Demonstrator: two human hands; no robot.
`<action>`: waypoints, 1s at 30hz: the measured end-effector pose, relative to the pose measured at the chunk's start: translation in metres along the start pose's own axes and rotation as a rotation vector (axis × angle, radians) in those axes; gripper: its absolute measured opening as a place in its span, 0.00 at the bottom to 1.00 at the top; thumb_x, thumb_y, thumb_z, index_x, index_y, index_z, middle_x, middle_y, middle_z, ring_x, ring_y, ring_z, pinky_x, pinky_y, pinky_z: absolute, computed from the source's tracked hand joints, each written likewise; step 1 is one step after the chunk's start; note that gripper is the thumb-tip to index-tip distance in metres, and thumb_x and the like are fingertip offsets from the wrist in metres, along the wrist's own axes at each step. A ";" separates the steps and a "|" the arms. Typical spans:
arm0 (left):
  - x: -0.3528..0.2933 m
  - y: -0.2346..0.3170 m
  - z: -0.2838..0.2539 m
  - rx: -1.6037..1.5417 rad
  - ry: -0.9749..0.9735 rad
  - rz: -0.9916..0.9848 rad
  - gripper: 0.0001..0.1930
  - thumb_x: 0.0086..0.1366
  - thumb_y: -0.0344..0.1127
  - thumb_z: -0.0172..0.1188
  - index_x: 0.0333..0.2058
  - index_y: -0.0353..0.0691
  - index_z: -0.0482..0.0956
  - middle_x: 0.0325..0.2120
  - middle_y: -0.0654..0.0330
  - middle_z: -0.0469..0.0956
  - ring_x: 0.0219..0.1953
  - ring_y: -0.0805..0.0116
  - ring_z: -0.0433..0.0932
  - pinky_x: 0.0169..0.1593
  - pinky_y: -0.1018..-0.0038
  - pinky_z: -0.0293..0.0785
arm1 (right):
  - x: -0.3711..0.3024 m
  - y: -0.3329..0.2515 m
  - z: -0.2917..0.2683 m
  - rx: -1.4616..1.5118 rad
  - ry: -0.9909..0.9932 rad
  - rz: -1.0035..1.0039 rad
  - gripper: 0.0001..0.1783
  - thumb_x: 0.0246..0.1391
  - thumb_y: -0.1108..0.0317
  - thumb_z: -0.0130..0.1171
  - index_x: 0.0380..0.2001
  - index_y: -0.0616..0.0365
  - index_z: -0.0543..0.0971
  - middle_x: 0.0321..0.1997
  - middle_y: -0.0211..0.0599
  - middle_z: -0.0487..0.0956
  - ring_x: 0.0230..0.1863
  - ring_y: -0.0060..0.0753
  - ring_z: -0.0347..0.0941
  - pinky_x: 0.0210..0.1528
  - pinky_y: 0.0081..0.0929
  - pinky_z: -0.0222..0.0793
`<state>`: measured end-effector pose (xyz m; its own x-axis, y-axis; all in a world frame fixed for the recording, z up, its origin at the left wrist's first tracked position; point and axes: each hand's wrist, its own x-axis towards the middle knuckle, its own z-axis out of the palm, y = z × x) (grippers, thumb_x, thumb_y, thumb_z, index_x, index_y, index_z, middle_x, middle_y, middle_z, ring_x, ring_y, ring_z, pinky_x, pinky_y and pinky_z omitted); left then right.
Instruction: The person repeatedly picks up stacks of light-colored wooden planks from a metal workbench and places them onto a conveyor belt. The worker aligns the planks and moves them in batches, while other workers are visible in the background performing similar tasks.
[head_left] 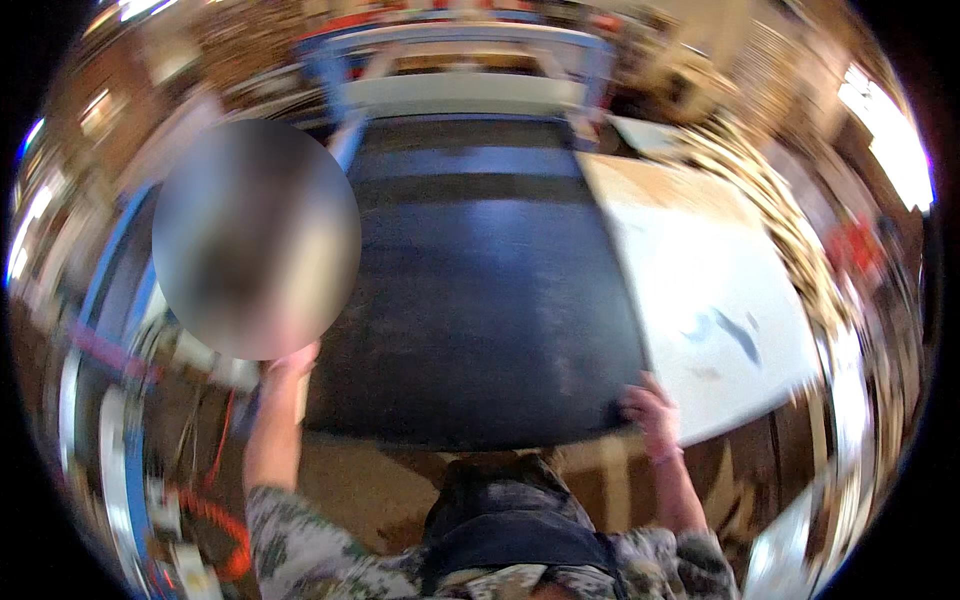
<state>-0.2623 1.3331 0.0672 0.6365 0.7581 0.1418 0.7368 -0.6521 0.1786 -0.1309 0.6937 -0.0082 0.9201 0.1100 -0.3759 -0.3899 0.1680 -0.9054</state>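
Observation:
A large, dark, smooth panel [480,290] stretches away from me, its near edge just ahead of my waist. At its near right corner my right hand [652,408] is closed around the edge, though motion smears the fingers. My left hand [293,360] reaches to the panel's left edge, close to the near left corner. A round blurred patch covers most of that hand, so its fingers are hidden. Beside the panel on the right lies a pale white sheet [715,300] with a few dark marks on it.
At the panel's far end stands a blue-framed machine [460,36] with a pale crossbar [465,92]. Long wooden strips [770,215] are piled beyond the white sheet. An orange coiled hose [225,525] hangs at the lower left, near blue metal framing [112,255].

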 end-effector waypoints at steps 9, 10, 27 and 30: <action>-0.048 0.121 0.039 0.225 0.212 0.239 0.42 0.71 0.43 0.66 0.76 0.35 0.57 0.75 0.45 0.61 0.76 0.47 0.62 0.77 0.58 0.59 | -0.085 0.152 -0.085 -0.448 -0.267 0.562 0.42 0.61 0.51 0.65 0.72 0.63 0.70 0.60 0.48 0.83 0.61 0.39 0.80 0.59 0.35 0.77; -0.091 0.188 0.018 0.279 0.132 0.218 0.40 0.72 0.42 0.64 0.76 0.36 0.57 0.76 0.45 0.60 0.76 0.47 0.61 0.78 0.57 0.58 | -0.100 0.169 -0.109 -0.648 -0.138 0.544 0.41 0.60 0.51 0.62 0.72 0.60 0.71 0.61 0.49 0.83 0.62 0.43 0.80 0.61 0.38 0.76; -0.529 0.409 0.149 -0.378 -1.538 1.229 0.35 0.68 0.45 0.70 0.68 0.34 0.73 0.66 0.46 0.76 0.69 0.54 0.74 0.72 0.64 0.68 | -0.343 0.435 -0.332 -0.786 0.105 0.541 0.20 0.56 0.63 0.66 0.53 0.48 0.84 0.52 0.41 0.84 0.54 0.49 0.82 0.55 0.44 0.79; -0.603 0.454 0.126 -0.105 -1.506 1.468 0.37 0.68 0.50 0.68 0.68 0.34 0.73 0.66 0.45 0.76 0.69 0.52 0.74 0.72 0.64 0.67 | -0.380 0.462 -0.371 -1.002 0.241 0.445 0.18 0.62 0.58 0.55 0.50 0.45 0.87 0.53 0.42 0.84 0.61 0.49 0.80 0.62 0.41 0.76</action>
<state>-0.2825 0.5787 -0.0595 0.2873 -0.8150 -0.5032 -0.3354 -0.5777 0.7441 -0.6468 0.3664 -0.3566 0.7314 -0.2472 -0.6356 -0.5806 -0.7146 -0.3902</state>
